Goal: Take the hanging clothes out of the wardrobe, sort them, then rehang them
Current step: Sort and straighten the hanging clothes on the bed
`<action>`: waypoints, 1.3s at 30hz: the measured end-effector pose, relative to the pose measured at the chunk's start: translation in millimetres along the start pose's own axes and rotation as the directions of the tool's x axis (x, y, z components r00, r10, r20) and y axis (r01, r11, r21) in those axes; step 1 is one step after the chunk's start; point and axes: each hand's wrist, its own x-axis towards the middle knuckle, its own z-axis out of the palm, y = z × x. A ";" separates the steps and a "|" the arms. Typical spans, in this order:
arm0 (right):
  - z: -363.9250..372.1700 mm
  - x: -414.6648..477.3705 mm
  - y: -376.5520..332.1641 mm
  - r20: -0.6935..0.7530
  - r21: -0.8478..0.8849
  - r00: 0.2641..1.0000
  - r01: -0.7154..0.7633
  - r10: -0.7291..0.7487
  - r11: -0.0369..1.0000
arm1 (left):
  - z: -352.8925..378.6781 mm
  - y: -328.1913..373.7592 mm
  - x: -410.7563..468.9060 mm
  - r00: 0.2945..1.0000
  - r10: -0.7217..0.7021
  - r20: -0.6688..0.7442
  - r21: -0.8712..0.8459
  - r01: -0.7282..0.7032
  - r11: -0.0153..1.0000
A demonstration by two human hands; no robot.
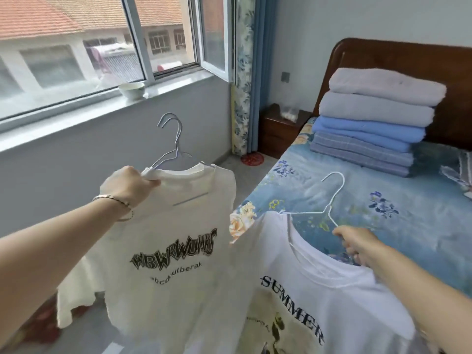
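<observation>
My left hand (129,183) grips the shoulder of a cream T-shirt (176,272) with black lettering, hung on wire hangers (170,139) whose two hooks stick up above it. My right hand (357,245) holds the arm of a white wire hanger (329,200) carrying a white T-shirt (319,302) printed "SUMMER". Both shirts hang in front of me, the cream one to the left over the floor, the white one at the corner of the bed (383,208). The wardrobe is out of view.
A bed with a blue floral cover fills the right side, with a stack of folded quilts (375,121) by its wooden headboard. A nightstand (281,129) stands in the far corner beside blue curtains (247,72). A bowl (132,89) sits on the windowsill at left.
</observation>
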 end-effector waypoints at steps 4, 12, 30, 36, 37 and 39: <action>-0.1 -22.6 -38.2 -0.162 0.009 0.978 0.136 -0.133 0.991 | -34.7 -13.3 -17.1 0.975 0.160 -0.154 0.041 -0.156 0.987; -7.4 -77.2 -119.4 -0.189 -0.223 0.707 0.645 -0.681 0.731 | -77.7 -44.5 -55.6 0.825 0.487 -0.288 0.055 -0.493 0.868; 4.9 -167.6 -90.3 0.177 -0.203 0.263 0.953 -0.948 0.227 | -55.6 27.2 -79.0 0.695 0.646 -0.315 -0.220 -0.716 0.663; 0.4 -177.3 -79.0 0.221 -0.126 0.272 0.960 -0.937 0.249 | -46.3 23.6 -76.7 0.639 0.728 -0.247 -0.009 -0.753 0.658; -0.3 -176.8 -78.0 0.202 -0.155 0.274 0.957 -0.940 0.246 | -44.6 22.9 -81.8 0.685 0.689 -0.236 -0.076 -0.720 0.690; -3.1 -173.5 -75.8 0.153 -0.240 0.316 0.931 -0.936 0.275 | -40.3 18.8 -95.3 0.739 0.618 -0.268 -0.120 -0.662 0.740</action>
